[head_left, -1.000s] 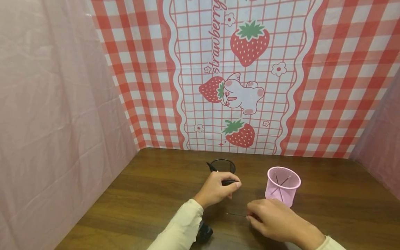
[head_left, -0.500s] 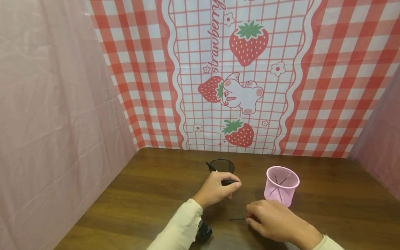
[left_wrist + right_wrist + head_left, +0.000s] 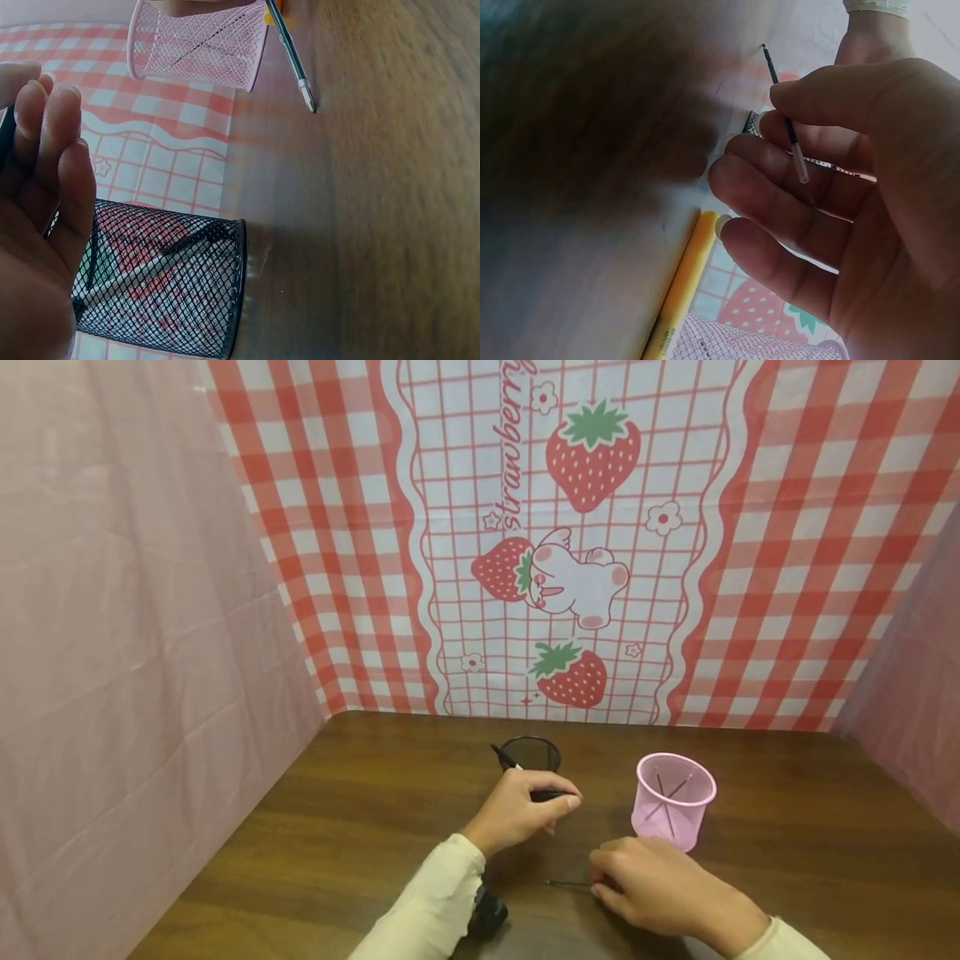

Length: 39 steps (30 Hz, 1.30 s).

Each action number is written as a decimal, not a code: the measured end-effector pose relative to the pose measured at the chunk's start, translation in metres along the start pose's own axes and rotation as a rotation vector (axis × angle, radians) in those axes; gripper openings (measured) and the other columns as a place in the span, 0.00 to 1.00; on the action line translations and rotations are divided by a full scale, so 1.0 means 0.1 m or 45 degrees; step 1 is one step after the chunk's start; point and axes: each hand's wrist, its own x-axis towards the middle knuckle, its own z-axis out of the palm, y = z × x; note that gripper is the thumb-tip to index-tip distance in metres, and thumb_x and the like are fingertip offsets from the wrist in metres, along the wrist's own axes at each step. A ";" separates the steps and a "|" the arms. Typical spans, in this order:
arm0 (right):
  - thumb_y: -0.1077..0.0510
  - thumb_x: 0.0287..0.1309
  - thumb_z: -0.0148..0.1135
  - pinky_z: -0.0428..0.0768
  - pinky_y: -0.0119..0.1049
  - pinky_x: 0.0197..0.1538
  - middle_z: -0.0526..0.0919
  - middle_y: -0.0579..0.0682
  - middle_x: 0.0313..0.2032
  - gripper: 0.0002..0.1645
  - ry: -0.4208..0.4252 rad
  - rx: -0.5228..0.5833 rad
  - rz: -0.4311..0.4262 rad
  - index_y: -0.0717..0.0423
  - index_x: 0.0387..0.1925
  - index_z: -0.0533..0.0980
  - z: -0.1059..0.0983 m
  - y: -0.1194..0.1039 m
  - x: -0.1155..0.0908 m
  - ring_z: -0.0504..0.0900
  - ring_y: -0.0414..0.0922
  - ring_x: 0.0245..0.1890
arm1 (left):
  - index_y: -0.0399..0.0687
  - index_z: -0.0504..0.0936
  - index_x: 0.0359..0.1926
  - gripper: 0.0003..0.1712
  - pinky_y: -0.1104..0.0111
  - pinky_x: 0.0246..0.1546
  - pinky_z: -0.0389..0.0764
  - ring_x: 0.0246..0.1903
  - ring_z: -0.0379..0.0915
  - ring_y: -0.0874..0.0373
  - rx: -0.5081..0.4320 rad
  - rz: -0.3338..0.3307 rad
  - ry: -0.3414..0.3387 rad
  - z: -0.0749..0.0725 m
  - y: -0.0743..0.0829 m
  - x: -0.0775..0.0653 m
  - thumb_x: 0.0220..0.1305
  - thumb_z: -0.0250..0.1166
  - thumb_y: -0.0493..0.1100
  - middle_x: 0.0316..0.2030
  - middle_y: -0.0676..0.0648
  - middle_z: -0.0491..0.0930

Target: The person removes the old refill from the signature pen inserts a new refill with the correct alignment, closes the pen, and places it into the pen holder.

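Observation:
My left hand [image 3: 521,810] grips a black pen barrel [image 3: 549,795] between curled fingers and thumb; most of it is hidden in the hand. To its right and nearer me, my right hand [image 3: 648,885] pinches a thin pen refill [image 3: 791,135] between thumb and forefinger. The refill's metal tip points left, low over the table, in the head view. A pink mesh cup [image 3: 670,825] with a few thin refills stands just beyond my right hand. Behind my left hand is a black mesh cup [image 3: 172,277] with a black and white pen leaning in it.
A yellow pen or barrel [image 3: 682,281] lies on the wooden table [image 3: 360,810] by the pink cup, hidden by my right hand in the head view. A checked strawberry cloth [image 3: 577,568] hangs behind the table; a pale pink curtain [image 3: 150,652] borders the left side.
The refill's tip has swung slightly toward me in the right hand's fingers. Both hands stay nearly where they were, and the head view has shifted a little.

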 end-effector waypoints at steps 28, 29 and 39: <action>0.53 0.52 0.73 0.70 0.32 0.22 0.69 0.29 0.24 0.15 -0.044 -0.019 0.008 0.37 0.23 0.72 -0.05 0.01 0.04 0.67 0.29 0.23 | 0.43 0.88 0.43 0.11 0.68 0.22 0.84 0.18 0.77 0.65 0.053 0.023 -0.006 -0.02 0.01 0.05 0.67 0.69 0.45 0.27 0.45 0.84; 0.52 0.52 0.73 0.70 0.32 0.22 0.69 0.29 0.24 0.15 -0.041 -0.021 0.008 0.37 0.23 0.72 -0.05 0.01 0.04 0.67 0.29 0.23 | 0.43 0.88 0.44 0.11 0.68 0.22 0.84 0.18 0.77 0.64 0.048 0.020 -0.008 -0.02 0.01 0.05 0.67 0.69 0.45 0.27 0.45 0.84; 0.52 0.55 0.72 0.72 0.31 0.24 0.72 0.29 0.25 0.12 -0.007 0.010 0.016 0.38 0.26 0.74 -0.07 0.01 0.03 0.69 0.28 0.24 | 0.45 0.88 0.44 0.10 0.67 0.22 0.84 0.18 0.77 0.65 0.036 0.011 -0.016 -0.01 0.00 0.01 0.67 0.69 0.45 0.27 0.45 0.84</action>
